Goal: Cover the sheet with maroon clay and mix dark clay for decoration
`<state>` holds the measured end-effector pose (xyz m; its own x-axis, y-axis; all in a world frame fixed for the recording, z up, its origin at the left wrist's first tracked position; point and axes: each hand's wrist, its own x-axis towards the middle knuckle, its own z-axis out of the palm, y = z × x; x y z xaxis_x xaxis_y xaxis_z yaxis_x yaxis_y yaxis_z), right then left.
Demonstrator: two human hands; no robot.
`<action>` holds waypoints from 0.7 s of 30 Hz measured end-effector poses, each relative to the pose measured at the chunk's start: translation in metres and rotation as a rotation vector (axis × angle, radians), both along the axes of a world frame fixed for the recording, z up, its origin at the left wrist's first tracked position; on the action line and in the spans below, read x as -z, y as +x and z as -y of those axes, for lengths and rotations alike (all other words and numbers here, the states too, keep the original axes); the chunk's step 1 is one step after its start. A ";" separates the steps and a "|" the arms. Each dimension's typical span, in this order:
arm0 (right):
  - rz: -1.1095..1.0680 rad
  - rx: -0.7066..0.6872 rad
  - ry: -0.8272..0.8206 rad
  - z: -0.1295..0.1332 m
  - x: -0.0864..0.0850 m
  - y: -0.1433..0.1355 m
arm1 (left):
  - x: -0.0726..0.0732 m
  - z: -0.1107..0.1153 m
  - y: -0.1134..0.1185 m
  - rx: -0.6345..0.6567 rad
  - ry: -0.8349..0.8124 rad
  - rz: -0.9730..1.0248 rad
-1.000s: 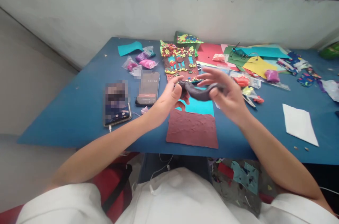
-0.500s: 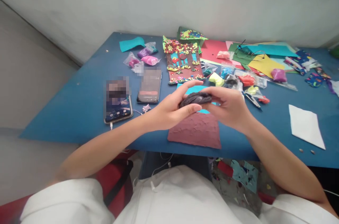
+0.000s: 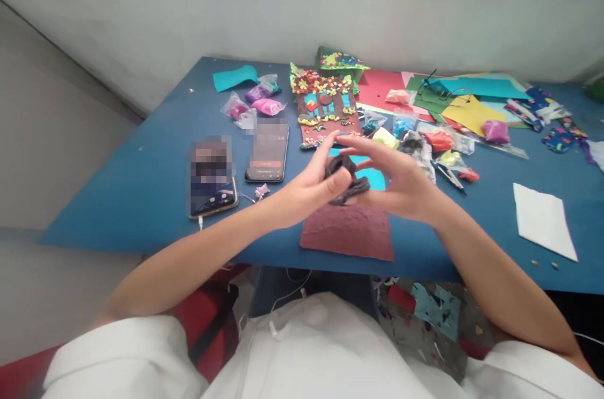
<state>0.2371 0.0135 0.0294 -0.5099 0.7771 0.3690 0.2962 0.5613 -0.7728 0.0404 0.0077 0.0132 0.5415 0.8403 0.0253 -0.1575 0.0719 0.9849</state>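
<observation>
A lump of dark modelling clay [image 3: 340, 167], folded over on itself, is held between my two hands above the table. My left hand [image 3: 315, 188] grips it with the thumb across its front. My right hand [image 3: 394, 175] has its fingers curved over the top and its thumb side against the clay's lower right end. Under the hands lies a sheet spread with brownish-red clay [image 3: 346, 232], with a bright blue piece [image 3: 375, 179] at its upper side, partly covered by my hands. Behind them stands a clay-decorated house panel [image 3: 328, 112] with flowers and blue windows.
Two phones, one [image 3: 267, 150] beside the other [image 3: 212, 179], lie left of my hands. Bagged clay [image 3: 438, 140], scissors [image 3: 450, 179], coloured paper [image 3: 476, 119] and glasses [image 3: 443, 94] are at the back right. A white sheet [image 3: 545, 221] lies at right. The table's front edge is close to me.
The dark clay has gone from a long flattened roll to a bent, folded lump. My right hand's fingers have lifted and spread over it, and my left hand has tilted upward.
</observation>
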 end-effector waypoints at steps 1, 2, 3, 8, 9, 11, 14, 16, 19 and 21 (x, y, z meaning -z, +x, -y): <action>0.022 -0.011 0.007 0.001 0.004 -0.004 | 0.001 0.001 0.000 0.027 0.013 -0.036; 0.034 -0.015 0.017 0.001 0.007 -0.006 | 0.002 0.002 -0.001 0.048 0.022 -0.071; 0.046 -0.018 0.023 0.000 0.009 -0.007 | 0.002 0.003 -0.002 0.064 0.026 -0.100; 0.138 -0.091 0.001 0.002 -0.002 -0.002 | -0.006 0.005 -0.007 0.191 0.049 -0.186; 0.150 -0.089 -0.010 0.002 -0.006 0.000 | -0.009 0.005 -0.007 0.226 0.045 -0.190; 0.155 -0.052 -0.035 -0.001 -0.013 0.008 | -0.014 0.006 -0.007 0.256 0.021 -0.162; 0.108 0.104 -0.026 -0.009 -0.017 0.024 | -0.017 0.004 -0.007 0.193 0.001 -0.092; 0.021 0.247 0.029 -0.016 -0.018 0.035 | -0.017 0.001 -0.007 0.143 -0.015 -0.061; -0.125 0.362 0.108 -0.019 -0.021 0.045 | -0.014 -0.003 -0.008 0.059 -0.086 0.005; -0.165 0.299 0.117 -0.015 -0.024 0.043 | -0.012 -0.006 -0.007 -0.022 -0.125 0.045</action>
<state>0.2799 0.0284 0.0532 -0.1925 0.8306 0.5225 0.3369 0.5560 -0.7598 0.0337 0.0137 0.0256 0.5239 0.8499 -0.0568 -0.2039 0.1899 0.9604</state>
